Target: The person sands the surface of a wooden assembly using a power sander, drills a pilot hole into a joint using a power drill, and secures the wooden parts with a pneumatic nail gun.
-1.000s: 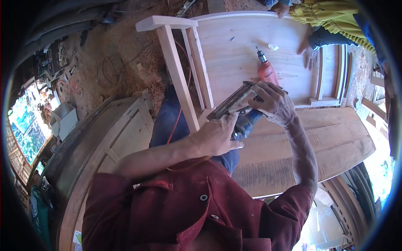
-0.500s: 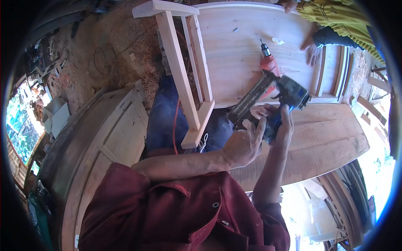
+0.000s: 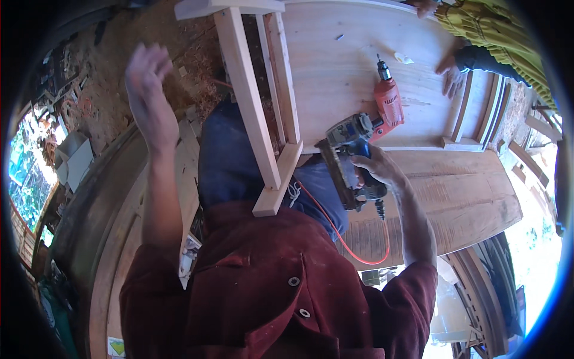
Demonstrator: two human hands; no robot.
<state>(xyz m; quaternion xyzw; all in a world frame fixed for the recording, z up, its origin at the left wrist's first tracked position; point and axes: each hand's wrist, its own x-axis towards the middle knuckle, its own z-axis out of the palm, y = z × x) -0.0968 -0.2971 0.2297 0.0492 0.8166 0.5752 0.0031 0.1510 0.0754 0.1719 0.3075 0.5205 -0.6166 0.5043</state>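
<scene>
At the left, the person's left hand (image 3: 148,78) is raised over the littered floor (image 3: 113,78); it is blurred, its grip is loosely spread, and nothing is seen held in it; to its right, a wooden frame (image 3: 246,99) is seen with its long rails met by crosspieces at both ends, so that part may be judged assembled; whether every joint has been fastened cannot be told; beside the frame a pale panel (image 3: 347,66) is laid; above the person's lap, near the panel's lower edge, a nail gun (image 3: 341,170) is held by the right hand (image 3: 381,167), whose grip is wrapped around the handle; an orange hose (image 3: 366,261) is looped below it; no nailing is shown, the gun being held clear of the frame's joints; an orange drill (image 3: 388,99) is left unheld on the panel; farther right, slats (image 3: 462,113) are set across the panel's end, and a co-worker's hand (image 3: 452,78) is rested nearby; any remaining fastening cannot be judged.
</scene>
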